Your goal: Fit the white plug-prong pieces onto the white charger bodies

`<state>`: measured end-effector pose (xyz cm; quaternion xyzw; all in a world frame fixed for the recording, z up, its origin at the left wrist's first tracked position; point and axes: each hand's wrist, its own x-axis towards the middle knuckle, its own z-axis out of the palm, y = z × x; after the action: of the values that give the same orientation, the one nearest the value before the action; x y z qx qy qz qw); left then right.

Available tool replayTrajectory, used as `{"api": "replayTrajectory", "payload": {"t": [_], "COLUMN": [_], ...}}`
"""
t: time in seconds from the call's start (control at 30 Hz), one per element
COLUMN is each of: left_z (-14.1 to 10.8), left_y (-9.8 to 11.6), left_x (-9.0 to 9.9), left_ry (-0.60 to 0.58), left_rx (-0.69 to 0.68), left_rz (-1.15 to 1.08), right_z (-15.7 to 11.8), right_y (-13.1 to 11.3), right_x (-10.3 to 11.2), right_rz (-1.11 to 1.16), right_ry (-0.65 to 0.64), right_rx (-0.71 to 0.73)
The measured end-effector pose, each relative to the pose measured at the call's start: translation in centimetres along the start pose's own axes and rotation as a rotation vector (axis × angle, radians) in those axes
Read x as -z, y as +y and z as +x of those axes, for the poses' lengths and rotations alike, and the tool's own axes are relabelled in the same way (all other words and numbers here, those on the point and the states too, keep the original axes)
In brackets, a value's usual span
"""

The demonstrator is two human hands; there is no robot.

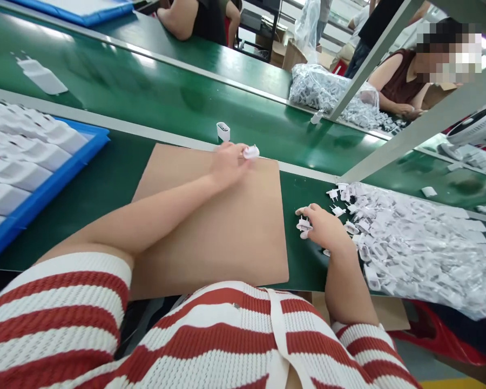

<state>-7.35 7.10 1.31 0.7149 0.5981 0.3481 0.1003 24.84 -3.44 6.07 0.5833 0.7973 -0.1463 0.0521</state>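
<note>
Over the far edge of a brown cardboard sheet (210, 232), my left hand (230, 165) is closed on a white plastic charger part (251, 152); the fingers are slightly blurred. A white charger housing (223, 131) with an open, dark-looking end stands on the green belt just beyond that hand. My right hand (326, 229), right of the cardboard, pinches a white plug piece (303, 225) with its pins pointing up. Similar loose plug pieces (337, 209) lie beside my right hand, at the edge of a pile in clear plastic (421, 243).
On the left sits a blue tray (85, 156) filled with rows of white chargers (20, 162). A single white charger (42, 75) lies on the green belt (146, 92). A slanting metal post (405, 129) rises at right. Across the belt, a person (400, 81) works near a bag of parts (328, 89).
</note>
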Motion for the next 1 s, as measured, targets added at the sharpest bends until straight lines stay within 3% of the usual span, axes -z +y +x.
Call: {"api": "replayTrajectory", "payload": {"t": [0.1,0.23,0.37,0.47,0.53,0.6,0.7,0.8,0.83,0.9,1.0], "left_z": [5.3,9.6,9.8,8.9,8.4,8.1,6.9,3.9,2.4,-1.0,-5.8], "left_y": [-2.8,-5.5,-7.9,-10.0,-11.3,-11.8,-10.1,-5.7,-3.9,-0.4,3.6], "left_x": [0.0,-0.7,-0.8,-0.1,0.6,1.4,2.6,3.1,3.1,2.5,0.9], "left_ry": [0.047,0.005,0.057,0.151,0.125,0.121,0.259,0.310,0.262,0.050,-0.204], "left_rx": [0.043,0.076,0.138,0.322,0.474,0.512,0.412,0.255,0.210,0.173,0.025], "left_rz": [0.131,0.219,0.258,0.157,0.056,0.002,0.024,-0.028,-0.084,-0.227,-0.311], "right_z": [1.4,3.3,4.0,3.8,3.6,3.4,3.4,3.5,3.4,3.4,3.4], "right_y": [-0.2,-0.5,-0.8,-1.3,-1.7,-2.0,-2.2,-2.3,-2.3,-2.5,-2.7], "right_x": [-1.2,-2.5,-2.3,-1.7,-1.4,-1.4,-1.4,-1.3,-1.2,-1.2,-1.6], "right_rz": [0.157,0.770,1.298,1.489,1.604,1.697,1.701,1.680,1.681,1.668,1.573], "right_ry": [0.033,0.158,0.168,0.096,-0.003,-0.085,-0.092,-0.097,-0.111,-0.113,-0.016], "right_rx": [0.001,-0.015,-0.055,0.025,0.081,0.095,0.058,0.059,0.070,0.076,0.033]}}
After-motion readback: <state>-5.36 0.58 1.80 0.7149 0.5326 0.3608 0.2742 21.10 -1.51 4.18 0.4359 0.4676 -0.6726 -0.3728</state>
